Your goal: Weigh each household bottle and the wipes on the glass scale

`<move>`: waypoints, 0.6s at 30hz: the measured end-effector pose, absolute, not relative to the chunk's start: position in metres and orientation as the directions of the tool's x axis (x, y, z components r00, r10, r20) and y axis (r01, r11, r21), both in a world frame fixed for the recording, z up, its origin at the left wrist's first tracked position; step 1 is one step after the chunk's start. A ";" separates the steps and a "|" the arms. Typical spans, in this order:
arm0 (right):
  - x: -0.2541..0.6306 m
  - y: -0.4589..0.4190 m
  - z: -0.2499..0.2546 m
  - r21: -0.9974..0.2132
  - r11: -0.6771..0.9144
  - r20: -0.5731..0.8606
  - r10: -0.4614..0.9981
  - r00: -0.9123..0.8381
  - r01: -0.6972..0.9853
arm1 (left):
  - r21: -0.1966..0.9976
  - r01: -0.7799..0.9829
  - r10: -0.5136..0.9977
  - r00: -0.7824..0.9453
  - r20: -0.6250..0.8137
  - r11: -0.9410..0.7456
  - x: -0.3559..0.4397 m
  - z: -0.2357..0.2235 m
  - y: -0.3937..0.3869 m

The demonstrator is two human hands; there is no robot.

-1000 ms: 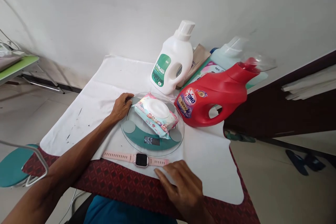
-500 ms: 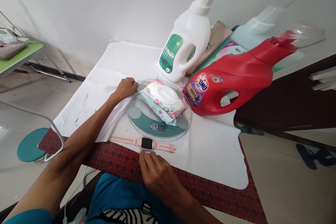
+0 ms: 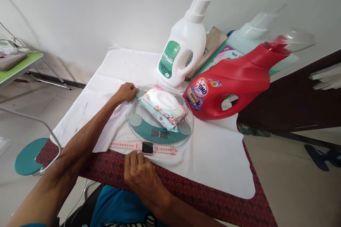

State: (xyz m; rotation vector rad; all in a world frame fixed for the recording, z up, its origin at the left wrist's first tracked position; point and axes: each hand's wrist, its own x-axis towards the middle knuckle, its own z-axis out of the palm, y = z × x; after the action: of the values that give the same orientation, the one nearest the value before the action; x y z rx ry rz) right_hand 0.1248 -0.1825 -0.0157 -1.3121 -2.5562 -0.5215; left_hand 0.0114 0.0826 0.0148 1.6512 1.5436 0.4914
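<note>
A round glass bathroom scale (image 3: 149, 134) with a teal band lies on the white cloth. On it rests a colourful pack of wet wipes (image 3: 165, 100) with a white lid. My left hand (image 3: 126, 92) is closed at the scale's upper left rim; the underside of its fingers is hidden. A pink-strapped smartwatch (image 3: 147, 147) stretches flat along the near side of the scale. Just below the watch, my right hand (image 3: 141, 172) rests at the table's front edge, fingers curled, with nothing visible in it.
Behind the scale stands a white detergent bottle (image 3: 183, 42). To its right are a red OMO bottle (image 3: 226, 81) and a pale green bottle (image 3: 245, 35). White cloth (image 3: 210, 163) covers much of the red patterned table (image 3: 183, 184). A teal stool (image 3: 30, 156) is at left.
My right hand has slid left, away from below the watch face. The scale's display went from showing digits to a faint partial mark. My left hand stays at the rim; the view shifted slightly.
</note>
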 end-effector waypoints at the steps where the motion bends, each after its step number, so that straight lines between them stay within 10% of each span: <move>1: 0.126 -0.182 -0.016 0.202 0.557 0.359 0.723 -0.590 0.806 | 0.766 0.639 0.956 0.174 -0.236 0.073 0.012 0.015 0.082; 12: 0.155 -0.194 -0.011 -0.205 0.652 -0.076 0.733 -0.675 0.731 | 0.776 0.627 0.988 0.070 -0.136 0.063 0.033 0.017 0.094; 18: 0.157 -0.203 -0.010 -0.203 0.686 -0.018 0.710 -0.704 0.698 | 0.738 0.673 0.991 0.054 -0.119 0.052 0.030 0.017 0.097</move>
State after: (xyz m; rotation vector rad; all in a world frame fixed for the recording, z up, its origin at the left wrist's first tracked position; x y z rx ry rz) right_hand 0.1565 -0.2025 -0.0097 -1.1822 -2.8277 0.3017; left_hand 0.0296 0.0971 0.0174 1.6859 1.6840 0.6265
